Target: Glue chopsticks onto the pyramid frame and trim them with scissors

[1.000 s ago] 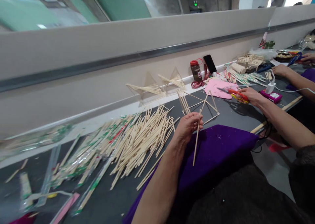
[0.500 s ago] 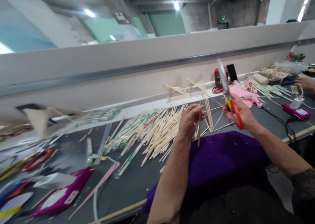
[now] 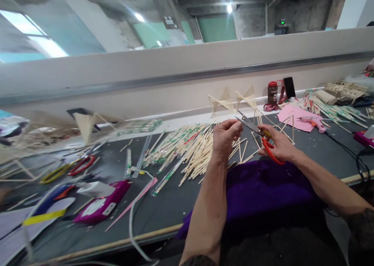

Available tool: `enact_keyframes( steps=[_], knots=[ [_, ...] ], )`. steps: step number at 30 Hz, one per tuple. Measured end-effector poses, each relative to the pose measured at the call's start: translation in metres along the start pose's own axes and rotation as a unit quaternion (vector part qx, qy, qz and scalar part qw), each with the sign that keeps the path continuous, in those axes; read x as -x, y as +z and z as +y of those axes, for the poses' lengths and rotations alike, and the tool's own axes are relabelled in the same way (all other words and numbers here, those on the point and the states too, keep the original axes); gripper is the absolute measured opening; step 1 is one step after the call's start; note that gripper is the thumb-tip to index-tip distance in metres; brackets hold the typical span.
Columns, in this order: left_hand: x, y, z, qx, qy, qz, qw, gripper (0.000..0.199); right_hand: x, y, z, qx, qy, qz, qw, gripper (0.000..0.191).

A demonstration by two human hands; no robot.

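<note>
My left hand (image 3: pixel 226 138) is closed in a pinch above the purple cloth on my lap. It held a thin wooden stick half a second ago; the fingers now mostly hide what is in them. My right hand (image 3: pixel 277 143) grips scissors (image 3: pixel 251 125) by their red and yellow handles. The slightly parted blades point left, close to my left fingertips. Beyond my hands stands a small frame of glued sticks (image 3: pixel 293 129). Left of my left hand lies a pile of bare wooden sticks (image 3: pixel 197 155), beside sticks in clear and green wrappers (image 3: pixel 172 143).
Two twisted stick models (image 3: pixel 222 104) lean along the wall. A brown bottle with a red lid (image 3: pixel 272 93), a phone (image 3: pixel 289 87) and a pink glue gun (image 3: pixel 314 121) are at the right. Leftward lie a magenta power strip (image 3: pixel 102 203), white cable (image 3: pixel 131 223) and other scissors (image 3: pixel 82 165).
The scissors have swung down from upright to point left, their blades now near my left fingertips. The upright stick in my left hand no longer shows clearly. The view has turned left.
</note>
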State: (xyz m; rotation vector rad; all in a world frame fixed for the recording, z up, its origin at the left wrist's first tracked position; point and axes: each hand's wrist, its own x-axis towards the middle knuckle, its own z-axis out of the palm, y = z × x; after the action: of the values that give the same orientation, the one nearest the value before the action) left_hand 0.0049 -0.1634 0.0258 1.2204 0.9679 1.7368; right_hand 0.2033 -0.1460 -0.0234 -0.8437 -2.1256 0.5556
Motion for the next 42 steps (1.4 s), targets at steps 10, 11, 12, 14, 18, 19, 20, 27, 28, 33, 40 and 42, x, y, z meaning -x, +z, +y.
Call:
enact_keyframes(
  steps=[10, 11, 12, 14, 18, 19, 20, 27, 28, 33, 40, 42],
  knots=[
    [0.002, -0.004, 0.003, -0.086, -0.017, -0.011, 0.996, 0.007, 0.005, 0.002, -0.014, 0.029, 0.031, -0.009, 0.999, 0.072],
    [0.002, -0.003, 0.003, -0.091, -0.018, -0.013, 0.996, 0.007, 0.005, 0.002, -0.015, 0.031, 0.028, -0.007, 0.999, 0.071],
    [0.002, -0.003, 0.003, -0.094, -0.017, -0.015, 0.995, 0.006, 0.006, 0.002, -0.016, 0.036, 0.025, -0.005, 0.999, 0.071],
    [0.002, -0.003, 0.003, -0.099, -0.013, -0.02, 0.995, 0.006, 0.006, 0.003, -0.016, 0.049, 0.02, -0.001, 0.999, 0.072],
    [0.001, -0.004, -0.001, -0.119, 0.001, -0.03, 0.992, 0.005, 0.006, 0.004, -0.015, 0.052, 0.024, -0.003, 0.998, 0.071],
    [0.001, -0.005, -0.002, -0.123, 0.005, -0.031, 0.992, 0.005, 0.006, 0.004, -0.015, 0.047, 0.027, -0.008, 0.998, 0.07],
    [0.0, -0.005, -0.003, -0.127, 0.005, -0.031, 0.991, 0.005, 0.006, 0.004, -0.015, 0.044, 0.03, -0.012, 0.998, 0.069],
    [0.0, -0.004, -0.005, -0.128, -0.01, -0.032, 0.991, 0.007, 0.007, 0.005, -0.015, 0.058, 0.025, -0.005, 0.998, 0.054],
    [0.0, -0.004, -0.005, -0.127, -0.009, -0.033, 0.991, 0.007, 0.007, 0.005, -0.015, 0.063, 0.024, -0.001, 0.998, 0.051],
    [0.002, -0.002, -0.008, -0.116, 0.005, -0.034, 0.993, 0.009, 0.009, 0.005, -0.016, 0.096, 0.002, 0.022, 0.995, 0.039],
    [-0.001, -0.002, -0.016, -0.115, 0.003, -0.025, 0.993, 0.006, 0.007, -0.002, -0.019, 0.118, 0.021, -0.003, 0.993, 0.031],
    [-0.001, 0.0, -0.016, -0.114, 0.008, -0.031, 0.993, 0.004, 0.006, -0.003, -0.02, 0.121, 0.024, 0.0, 0.992, 0.033]
  ],
)
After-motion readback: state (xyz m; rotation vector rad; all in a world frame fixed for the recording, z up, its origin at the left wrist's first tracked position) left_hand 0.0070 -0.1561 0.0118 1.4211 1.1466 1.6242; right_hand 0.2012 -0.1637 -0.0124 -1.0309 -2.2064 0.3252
